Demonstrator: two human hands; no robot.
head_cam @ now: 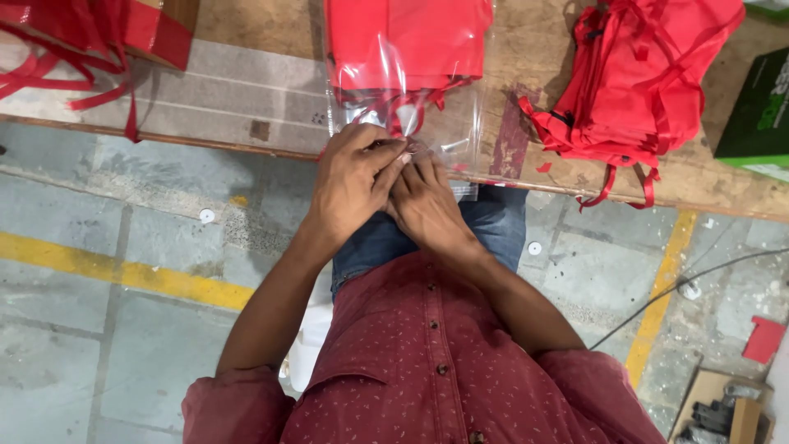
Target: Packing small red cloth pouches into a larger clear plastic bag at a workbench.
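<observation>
Bag position: a clear plastic bag (411,99) with a folded red cloth bag (407,41) inside lies on the wooden table (246,90), its open end hanging past the table's near edge toward the person.

Long axis: the bag runs straight away from the person, the filled part far, the loose mouth near, just above the lap.

Direction from the grip: the red cloth bag lies directly ahead of both hands; only the clear flap reaches them.

Left hand (353,177): curled, its fingers closed in a pinch on the near edge of the flap, at the middle of the mouth.

Right hand (427,201): just beside the left and touching it, fingers bent in on the same edge; it seems to pinch the plastic too, though the left hand partly hides its fingertips.

Nearer hand: both meet at the flap; the left sits slightly further forward and on top.

Nearby: a loose pile of red bags (633,82) lies to the right on the table, well apart from the hands; more red bags with straps (74,41) sit at the far left; a green box (760,115) stands at the right edge.

Below: grey tiled floor (99,329) with yellow lines.
</observation>
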